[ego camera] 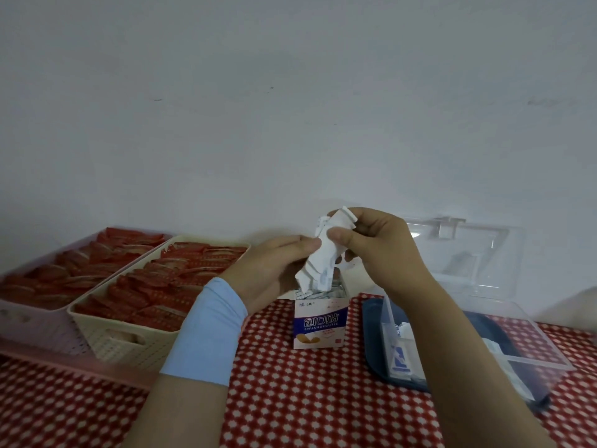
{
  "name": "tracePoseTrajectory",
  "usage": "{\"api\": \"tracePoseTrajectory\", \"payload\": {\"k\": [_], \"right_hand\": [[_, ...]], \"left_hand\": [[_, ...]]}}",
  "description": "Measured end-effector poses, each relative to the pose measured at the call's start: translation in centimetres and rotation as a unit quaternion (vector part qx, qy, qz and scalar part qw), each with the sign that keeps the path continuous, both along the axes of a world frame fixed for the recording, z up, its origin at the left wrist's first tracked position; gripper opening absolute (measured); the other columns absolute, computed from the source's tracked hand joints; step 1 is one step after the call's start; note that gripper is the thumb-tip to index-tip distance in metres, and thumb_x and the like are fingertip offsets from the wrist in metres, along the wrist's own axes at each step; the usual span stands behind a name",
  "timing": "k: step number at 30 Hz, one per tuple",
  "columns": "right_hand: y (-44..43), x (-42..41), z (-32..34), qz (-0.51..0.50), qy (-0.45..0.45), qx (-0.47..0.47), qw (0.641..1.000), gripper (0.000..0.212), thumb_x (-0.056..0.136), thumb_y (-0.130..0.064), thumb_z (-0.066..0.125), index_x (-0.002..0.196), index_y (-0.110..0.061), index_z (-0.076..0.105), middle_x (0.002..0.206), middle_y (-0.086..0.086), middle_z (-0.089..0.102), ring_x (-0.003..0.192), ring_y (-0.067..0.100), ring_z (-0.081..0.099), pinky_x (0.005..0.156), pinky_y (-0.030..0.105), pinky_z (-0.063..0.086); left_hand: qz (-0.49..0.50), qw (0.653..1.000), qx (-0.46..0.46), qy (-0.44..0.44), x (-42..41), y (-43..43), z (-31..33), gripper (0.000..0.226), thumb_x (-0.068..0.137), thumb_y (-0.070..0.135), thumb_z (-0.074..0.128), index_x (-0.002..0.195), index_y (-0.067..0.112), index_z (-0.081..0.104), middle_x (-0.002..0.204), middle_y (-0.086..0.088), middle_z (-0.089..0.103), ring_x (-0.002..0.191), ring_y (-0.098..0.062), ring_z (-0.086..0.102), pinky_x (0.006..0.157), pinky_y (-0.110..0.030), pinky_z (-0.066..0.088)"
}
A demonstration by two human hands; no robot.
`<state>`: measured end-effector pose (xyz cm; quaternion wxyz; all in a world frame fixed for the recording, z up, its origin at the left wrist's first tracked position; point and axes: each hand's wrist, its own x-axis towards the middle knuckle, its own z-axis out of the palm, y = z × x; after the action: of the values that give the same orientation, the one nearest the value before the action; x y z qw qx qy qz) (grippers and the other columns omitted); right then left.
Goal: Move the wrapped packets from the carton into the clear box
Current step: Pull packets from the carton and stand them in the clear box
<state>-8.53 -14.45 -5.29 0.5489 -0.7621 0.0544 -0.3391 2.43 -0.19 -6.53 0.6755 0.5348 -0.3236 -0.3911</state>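
A small white and blue carton (320,323) stands open on the red patterned cloth, with more white packets (336,291) showing at its top. Just above it, both hands hold a bundle of white wrapped packets (319,260). My left hand (271,270) grips the bundle from the left with its thumb on it. My right hand (378,247) pinches the upper part from the right. The clear box (546,347) stands to the right with its lid (465,253) raised, and a few white packets (402,357) lie inside it.
A cream basket (106,334) and a pink basket (19,315) at the left hold several red wrapped items. The clear box sits on a dark blue tray (374,357). A plain wall rises right behind the table.
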Motion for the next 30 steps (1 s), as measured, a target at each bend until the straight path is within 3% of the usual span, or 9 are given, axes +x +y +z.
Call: {"api": "tracePoseTrajectory", "payload": {"k": [4, 7, 12, 17, 20, 23, 25, 28, 30], "right_hand": [[0.2, 0.0, -0.3, 0.060, -0.002, 0.030, 0.998, 0.027, 0.093, 0.000, 0.063, 0.116, -0.012, 0.071, 0.090, -0.002, 0.077, 0.075, 0.005, 0.069, 0.065, 0.017, 0.053], [0.2, 0.0, -0.5, 0.089, 0.019, 0.023, 0.996, 0.037, 0.095, -0.002, 0.061, 0.129, -0.014, 0.064, 0.097, 0.000, 0.077, 0.082, 0.007, 0.071, 0.066, 0.017, 0.054], [0.0, 0.5, -0.8, 0.028, 0.063, -0.069, 0.995, 0.065, 0.090, -0.020, 0.072, 0.147, -0.030, 0.042, 0.110, -0.009, 0.070, 0.098, 0.007, 0.069, 0.083, 0.022, 0.055], [0.4, 0.4, -0.8, -0.041, 0.065, -0.138, 0.987, 0.031, 0.077, -0.036, 0.081, 0.099, -0.033, 0.059, 0.123, -0.024, 0.056, 0.106, -0.004, 0.058, 0.083, 0.016, 0.047], [0.9, 0.1, -0.7, 0.008, 0.105, -0.217, 0.971, 0.044, 0.056, -0.041, 0.092, 0.083, -0.031, 0.058, 0.141, -0.025, 0.043, 0.124, -0.010, 0.045, 0.089, 0.007, 0.040], [1.1, 0.4, -0.9, -0.016, 0.126, -0.292, 0.948, 0.055, 0.046, -0.049, 0.092, 0.081, -0.036, 0.052, 0.154, -0.023, 0.029, 0.137, -0.002, 0.037, 0.103, 0.029, 0.041], [1.4, 0.6, -0.9, -0.024, 0.106, -0.300, 0.948, 0.051, 0.048, -0.046, 0.091, 0.077, -0.033, 0.051, 0.150, -0.023, 0.037, 0.127, -0.003, 0.047, 0.099, 0.033, 0.047], [1.6, 0.4, -0.7, -0.022, 0.065, -0.308, 0.949, 0.042, 0.054, -0.036, 0.089, 0.072, -0.023, 0.053, 0.120, -0.017, 0.057, 0.092, 0.004, 0.061, 0.079, 0.029, 0.054], [1.7, 0.4, -0.5, -0.026, 0.051, -0.322, 0.945, 0.041, 0.055, -0.043, 0.085, 0.071, -0.021, 0.053, 0.108, -0.010, 0.061, 0.089, 0.007, 0.061, 0.079, 0.033, 0.053]], "left_hand": [[-0.064, 0.991, -0.044, 0.106, -0.4, -0.1, -0.6, 0.041, 0.089, 0.031, 0.056, 0.121, 0.008, 0.066, 0.116, -0.018, 0.070, 0.098, -0.031, 0.070, 0.078, -0.037, 0.059], [-0.070, 0.988, -0.050, 0.132, -0.6, -0.2, -0.9, 0.036, 0.086, 0.029, 0.054, 0.112, 0.008, 0.068, 0.101, -0.015, 0.074, 0.078, -0.024, 0.070, 0.066, -0.031, 0.059], [-0.046, 0.988, -0.044, 0.138, -0.3, -0.5, -1.1, 0.042, 0.085, 0.026, 0.060, 0.119, 0.001, 0.062, 0.096, -0.014, 0.071, 0.069, -0.018, 0.065, 0.060, -0.028, 0.057], [0.000, 0.983, -0.080, 0.168, 0.6, -0.8, -1.5, 0.036, 0.082, 0.026, 0.064, 0.109, 0.003, 0.070, 0.090, -0.012, 0.070, 0.072, -0.019, 0.068, 0.062, -0.029, 0.059], [0.001, 0.985, -0.082, 0.153, 0.7, -0.7, -1.5, 0.035, 0.083, 0.031, 0.065, 0.108, 0.008, 0.074, 0.093, -0.013, 0.070, 0.077, -0.020, 0.068, 0.067, -0.034, 0.059], [0.011, 0.986, -0.091, 0.139, 0.5, -0.9, -1.7, 0.037, 0.082, 0.029, 0.065, 0.109, 0.004, 0.071, 0.086, -0.014, 0.070, 0.075, -0.020, 0.070, 0.064, -0.033, 0.059], [0.004, 0.987, -0.099, 0.123, 0.5, -0.9, -1.9, 0.035, 0.083, 0.028, 0.064, 0.107, 0.003, 0.071, 0.087, -0.015, 0.070, 0.077, -0.022, 0.070, 0.065, -0.033, 0.060], [-0.010, 0.990, -0.100, 0.100, 0.6, -0.8, -2.0, 0.031, 0.084, 0.029, 0.062, 0.100, 0.006, 0.076, 0.091, -0.016, 0.072, 0.079, -0.023, 0.071, 0.069, -0.035, 0.059], [-0.010, 0.990, -0.102, 0.096, 0.6, -0.8, -2.0, 0.031, 0.084, 0.028, 0.061, 0.099, 0.006, 0.077, 0.093, -0.016, 0.073, 0.081, -0.023, 0.071, 0.072, -0.035, 0.059]]}}
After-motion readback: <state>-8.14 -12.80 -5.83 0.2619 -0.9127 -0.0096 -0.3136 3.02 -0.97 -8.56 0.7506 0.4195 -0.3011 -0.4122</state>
